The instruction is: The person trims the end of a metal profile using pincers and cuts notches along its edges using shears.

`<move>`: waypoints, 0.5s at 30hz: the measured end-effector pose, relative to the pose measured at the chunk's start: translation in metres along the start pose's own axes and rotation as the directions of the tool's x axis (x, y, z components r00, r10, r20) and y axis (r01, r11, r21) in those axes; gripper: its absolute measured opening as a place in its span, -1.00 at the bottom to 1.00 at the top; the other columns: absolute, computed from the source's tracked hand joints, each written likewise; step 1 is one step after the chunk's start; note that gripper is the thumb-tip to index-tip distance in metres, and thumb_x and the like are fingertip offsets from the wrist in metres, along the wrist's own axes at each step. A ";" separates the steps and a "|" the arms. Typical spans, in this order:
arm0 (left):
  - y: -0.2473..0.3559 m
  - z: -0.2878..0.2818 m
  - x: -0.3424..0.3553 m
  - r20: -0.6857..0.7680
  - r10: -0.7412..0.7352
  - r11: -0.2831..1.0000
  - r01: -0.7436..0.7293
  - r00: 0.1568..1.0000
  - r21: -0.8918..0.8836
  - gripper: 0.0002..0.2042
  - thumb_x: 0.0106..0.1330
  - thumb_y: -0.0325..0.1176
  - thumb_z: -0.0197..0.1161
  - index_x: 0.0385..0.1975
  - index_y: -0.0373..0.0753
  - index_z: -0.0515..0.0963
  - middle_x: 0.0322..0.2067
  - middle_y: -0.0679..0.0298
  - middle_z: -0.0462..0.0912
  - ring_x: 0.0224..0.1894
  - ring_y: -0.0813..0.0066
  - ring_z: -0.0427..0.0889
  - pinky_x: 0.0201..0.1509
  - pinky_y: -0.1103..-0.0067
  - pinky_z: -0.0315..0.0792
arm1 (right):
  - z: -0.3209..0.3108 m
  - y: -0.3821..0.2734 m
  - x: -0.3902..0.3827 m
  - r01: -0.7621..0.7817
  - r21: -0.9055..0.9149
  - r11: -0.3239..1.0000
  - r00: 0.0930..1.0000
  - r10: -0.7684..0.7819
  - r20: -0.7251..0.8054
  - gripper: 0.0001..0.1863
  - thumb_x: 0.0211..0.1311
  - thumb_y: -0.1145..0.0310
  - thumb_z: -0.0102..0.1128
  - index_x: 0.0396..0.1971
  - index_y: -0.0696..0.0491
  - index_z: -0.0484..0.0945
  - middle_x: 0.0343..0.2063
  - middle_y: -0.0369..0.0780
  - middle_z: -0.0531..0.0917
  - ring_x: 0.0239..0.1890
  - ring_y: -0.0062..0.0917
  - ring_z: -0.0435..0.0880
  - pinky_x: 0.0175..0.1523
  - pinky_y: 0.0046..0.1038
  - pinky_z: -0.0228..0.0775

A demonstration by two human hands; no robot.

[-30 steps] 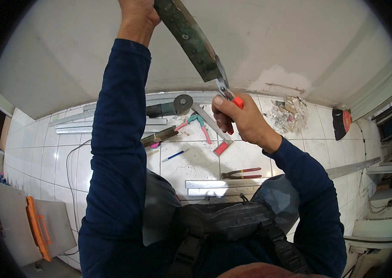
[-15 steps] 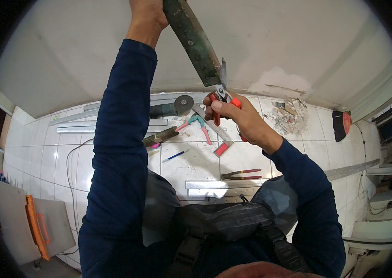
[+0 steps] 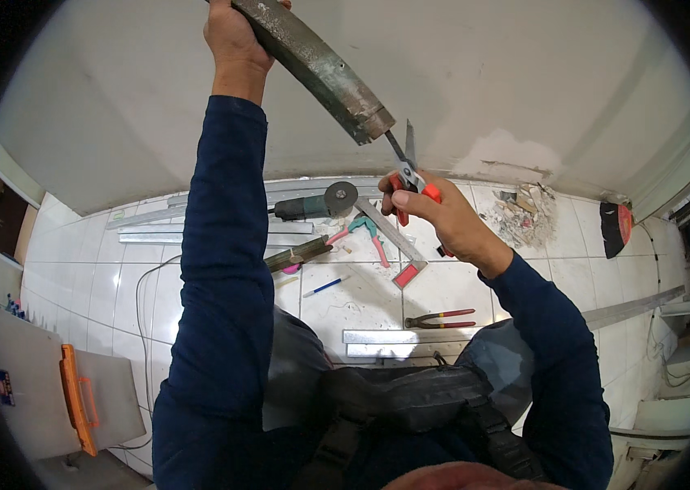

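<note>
A worn, dark green-grey metal channel (image 3: 320,69) slants from the upper left toward the middle. My left hand (image 3: 236,37) is wrapped round its upper end, partly cut off by the top of the view. In my right hand (image 3: 434,204) is a pair of tin snips (image 3: 407,170) with red handles, gripped below the channel's lower end. The snips' blades are parted and point up; one blade tip is at or very near the channel's end, and I cannot tell whether it touches.
On the tiled floor lie an angle grinder (image 3: 312,202), pink-and-green pliers (image 3: 363,231), a try square (image 3: 410,274), a blue pen (image 3: 327,286), red-handled pincers (image 3: 441,318) and metal profiles (image 3: 377,336). Rubble (image 3: 524,214) lies by the wall. A grey toolbox (image 3: 26,384) is at left.
The channel has swung and turned, its lower end now apart from the snips' pivot. The blades have opened into a V. My left hand has come lower in view.
</note>
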State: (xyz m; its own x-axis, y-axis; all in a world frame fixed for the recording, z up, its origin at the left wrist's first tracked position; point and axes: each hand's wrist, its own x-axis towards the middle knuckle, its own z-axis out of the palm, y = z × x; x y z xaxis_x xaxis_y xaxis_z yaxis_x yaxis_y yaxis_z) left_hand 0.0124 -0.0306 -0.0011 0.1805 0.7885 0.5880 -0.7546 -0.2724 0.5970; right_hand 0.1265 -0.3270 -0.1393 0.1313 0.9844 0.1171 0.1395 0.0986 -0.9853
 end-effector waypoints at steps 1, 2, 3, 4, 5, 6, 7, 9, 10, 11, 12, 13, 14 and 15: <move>-0.003 0.003 0.000 0.002 -0.002 1.000 0.002 1.000 -0.003 -0.47 0.40 0.19 0.14 0.01 -0.21 0.45 -0.36 0.25 0.49 -0.43 0.41 0.55 -0.37 0.41 0.59 | -0.002 0.000 -0.001 -0.006 0.000 1.000 1.000 0.006 -0.011 -0.61 0.38 0.10 0.21 -0.07 0.14 0.58 -0.30 -0.27 0.63 -0.20 -0.58 0.55 0.01 -0.50 0.36; -0.006 0.007 0.000 -0.053 0.026 0.999 -0.028 0.998 -0.031 -0.49 0.42 0.19 0.12 -0.02 -0.20 0.46 -0.39 0.24 0.50 -0.46 0.40 0.55 -0.38 0.41 0.59 | -0.003 0.000 -0.001 -0.007 -0.001 1.000 1.000 0.007 -0.015 -0.61 0.38 0.10 0.21 -0.07 0.14 0.58 -0.30 -0.27 0.63 -0.20 -0.58 0.55 0.01 -0.50 0.36; -0.009 0.010 0.000 -0.110 0.052 0.997 -0.059 0.993 -0.057 -0.51 0.44 0.19 0.10 -0.06 -0.19 0.47 -0.42 0.24 0.52 -0.50 0.39 0.54 -0.39 0.41 0.59 | -0.004 0.001 0.000 -0.016 0.005 1.000 1.000 0.016 -0.013 -0.61 0.37 0.09 0.21 -0.07 0.13 0.58 -0.31 -0.27 0.63 -0.20 -0.58 0.55 0.01 -0.49 0.36; -0.009 0.016 -0.004 -0.105 0.045 0.997 -0.052 0.993 -0.065 -0.51 0.44 0.19 0.10 -0.06 -0.19 0.47 -0.42 0.24 0.52 -0.50 0.39 0.54 -0.39 0.41 0.59 | -0.006 0.001 -0.001 -0.027 0.008 1.000 0.999 0.027 -0.018 -0.61 0.37 0.08 0.21 -0.07 0.12 0.59 -0.32 -0.27 0.63 -0.21 -0.58 0.55 0.01 -0.49 0.37; -0.007 0.021 -0.008 -0.074 -0.003 0.992 -0.006 0.997 -0.124 -0.53 0.45 0.18 0.07 -0.10 -0.18 0.47 -0.44 0.24 0.52 -0.52 0.38 0.54 -0.40 0.42 0.59 | -0.008 0.001 -0.002 -0.030 0.007 1.000 0.999 0.030 -0.029 -0.61 0.37 0.08 0.21 -0.07 0.12 0.59 -0.32 -0.27 0.63 -0.21 -0.58 0.55 0.01 -0.49 0.37; -0.007 0.026 -0.012 -0.040 -0.050 0.983 0.042 0.998 -0.180 -0.54 0.47 0.17 0.05 -0.14 -0.17 0.47 -0.46 0.24 0.53 -0.53 0.37 0.54 -0.41 0.42 0.58 | -0.010 0.002 -0.003 -0.014 0.006 1.000 0.999 0.014 -0.035 -0.59 0.37 0.07 0.22 -0.08 0.13 0.59 -0.33 -0.26 0.64 -0.22 -0.58 0.56 -0.01 -0.49 0.38; -0.007 0.021 -0.010 -0.041 -0.049 0.983 0.041 0.998 -0.176 -0.54 0.47 0.17 0.05 -0.14 -0.17 0.47 -0.46 0.24 0.53 -0.53 0.37 0.54 -0.41 0.42 0.58 | -0.008 0.001 -0.002 0.007 0.009 1.000 1.000 -0.007 -0.028 -0.58 0.36 0.05 0.22 -0.08 0.14 0.59 -0.33 -0.26 0.64 -0.23 -0.58 0.57 -0.02 -0.49 0.39; -0.008 0.010 -0.006 0.020 -0.112 0.982 0.114 0.994 -0.153 -0.58 0.48 0.15 0.04 -0.21 -0.14 0.45 -0.46 0.26 0.51 -0.53 0.38 0.54 -0.45 0.43 0.56 | -0.005 -0.002 -0.002 -0.011 -0.056 0.998 0.999 0.009 -0.032 -0.56 0.36 0.04 0.22 -0.09 0.15 0.59 -0.34 -0.25 0.65 -0.25 -0.57 0.58 -0.04 -0.49 0.39; -0.010 0.009 -0.004 0.019 -0.114 0.981 0.116 0.993 -0.154 -0.58 0.48 0.15 0.04 -0.21 -0.14 0.45 -0.46 0.26 0.51 -0.53 0.38 0.54 -0.45 0.43 0.56 | -0.004 -0.004 -0.002 -0.030 -0.127 0.991 0.999 0.024 -0.043 -0.55 0.36 0.03 0.22 -0.09 0.17 0.59 -0.34 -0.24 0.65 -0.26 -0.56 0.58 -0.05 -0.49 0.40; -0.011 0.008 -0.003 0.020 -0.116 0.982 0.118 0.993 -0.146 -0.58 0.48 0.16 0.04 -0.22 -0.13 0.44 -0.48 0.27 0.50 -0.54 0.39 0.54 -0.47 0.44 0.55 | -0.003 -0.004 -0.002 -0.032 -0.127 0.991 0.999 0.027 -0.044 -0.55 0.36 0.03 0.22 -0.09 0.17 0.59 -0.34 -0.24 0.65 -0.26 -0.56 0.58 -0.05 -0.49 0.40; -0.013 0.007 -0.002 0.021 -0.118 0.983 0.120 0.993 -0.138 -0.59 0.48 0.16 0.03 -0.23 -0.11 0.44 -0.49 0.28 0.49 -0.55 0.40 0.54 -0.49 0.45 0.54 | -0.002 -0.004 -0.001 -0.024 -0.143 0.989 0.999 0.019 -0.039 -0.53 0.36 0.01 0.22 -0.10 0.18 0.60 -0.35 -0.23 0.66 -0.27 -0.56 0.59 -0.07 -0.49 0.41; -0.014 0.009 -0.004 0.021 -0.123 0.982 0.125 0.992 -0.140 -0.59 0.48 0.16 0.03 -0.23 -0.11 0.44 -0.49 0.28 0.49 -0.55 0.40 0.54 -0.49 0.45 0.54 | -0.002 -0.003 -0.001 -0.019 -0.159 0.987 0.999 0.013 -0.037 -0.52 0.36 0.00 0.22 -0.11 0.19 0.60 -0.35 -0.22 0.66 -0.27 -0.55 0.59 -0.08 -0.49 0.41; -0.016 0.011 -0.005 0.013 -0.127 0.981 0.128 0.992 -0.143 -0.58 0.49 0.17 0.03 -0.23 -0.11 0.44 -0.49 0.29 0.47 -0.55 0.40 0.53 -0.51 0.45 0.53 | -0.004 -0.002 -0.001 -0.023 -0.159 0.987 0.999 0.017 -0.040 -0.52 0.36 0.00 0.22 -0.11 0.19 0.60 -0.35 -0.22 0.66 -0.27 -0.55 0.59 -0.08 -0.49 0.41; -0.017 0.013 -0.006 0.005 -0.131 0.981 0.130 0.991 -0.147 -0.58 0.49 0.17 0.02 -0.24 -0.11 0.43 -0.49 0.29 0.46 -0.56 0.41 0.53 -0.52 0.45 0.52 | -0.005 -0.001 0.000 -0.032 -0.167 0.985 0.999 0.026 -0.041 -0.51 0.35 -0.02 0.21 -0.13 0.18 0.61 -0.37 -0.22 0.67 -0.28 -0.55 0.59 -0.08 -0.49 0.40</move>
State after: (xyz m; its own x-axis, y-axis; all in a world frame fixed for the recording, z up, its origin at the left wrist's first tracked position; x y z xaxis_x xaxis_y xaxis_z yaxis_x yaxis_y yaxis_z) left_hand 0.0323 -0.0385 -0.0074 0.2808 0.8146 0.5075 -0.8091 -0.0834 0.5817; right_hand 0.1318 -0.3277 -0.1381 0.1750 0.9798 0.0965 0.2973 0.0408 -0.9539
